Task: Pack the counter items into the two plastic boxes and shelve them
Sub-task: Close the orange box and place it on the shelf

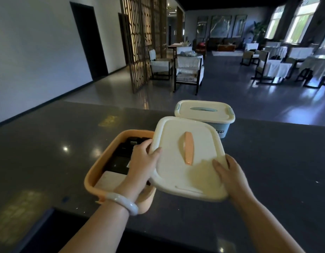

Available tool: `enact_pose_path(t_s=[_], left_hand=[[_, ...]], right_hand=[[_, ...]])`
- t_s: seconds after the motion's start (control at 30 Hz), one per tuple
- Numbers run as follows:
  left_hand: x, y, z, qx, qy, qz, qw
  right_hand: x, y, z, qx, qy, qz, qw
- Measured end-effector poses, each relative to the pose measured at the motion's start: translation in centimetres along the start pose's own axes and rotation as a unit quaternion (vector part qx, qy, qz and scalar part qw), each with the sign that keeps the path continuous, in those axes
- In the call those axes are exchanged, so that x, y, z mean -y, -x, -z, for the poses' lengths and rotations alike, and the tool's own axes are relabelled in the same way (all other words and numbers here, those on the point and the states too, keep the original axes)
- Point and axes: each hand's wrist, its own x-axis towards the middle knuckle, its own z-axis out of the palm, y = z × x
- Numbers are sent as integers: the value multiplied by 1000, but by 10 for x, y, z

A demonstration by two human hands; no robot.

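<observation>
An orange plastic box (101, 163) stands open on the dark counter (48, 152), with black items (121, 154) and a white flat item (108, 179) inside. A cream lid with an orange handle (187, 157) is held tilted, partly over the box's right side. My left hand (141, 161) grips the lid's left edge, thumb on top. On the opposite side, my right hand (229, 174) holds the near right edge. Behind stands a blue box (220, 128) closed by a cream lid with a blue handle (203, 109).
The counter's far edge runs just behind the blue box. Beyond it lies a dining room with chairs (187, 70), white-clothed tables (278, 66) and a wooden lattice screen (139, 42). A dark recess (54, 232) opens below the counter's near edge.
</observation>
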Motion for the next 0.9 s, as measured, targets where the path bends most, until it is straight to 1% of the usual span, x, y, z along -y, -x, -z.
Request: enact_pose_path(t_s=[0.07,0.17,0.27,0.37,0.53,0.63,0.8,0.9], left_hand=[[14,-11,31,-13,24,27,999],[45,-26,82,-24,13,57,998],[75,-40,123,-26,-29,53,998],[102,-50,143,1,-49,44,998],[135,-61,144,50,-49,55,996],[146,-63,138,68,-46,56,995],[156,-67,135,81,-27,53,995],[159,-68,135,102,-8,67,992]], right_hand=[[12,10,-35,12,-19,5,1000],[27,27,-93,43,-37,-4,998],[41,42,-142,56,-28,-17,998],[51,55,-174,40,5,-17,999],[51,67,-191,6,63,-30,998],[48,64,-193,-7,87,-60,994],[44,60,-198,-22,103,-70,992],[40,59,-198,-13,108,-78,991]])
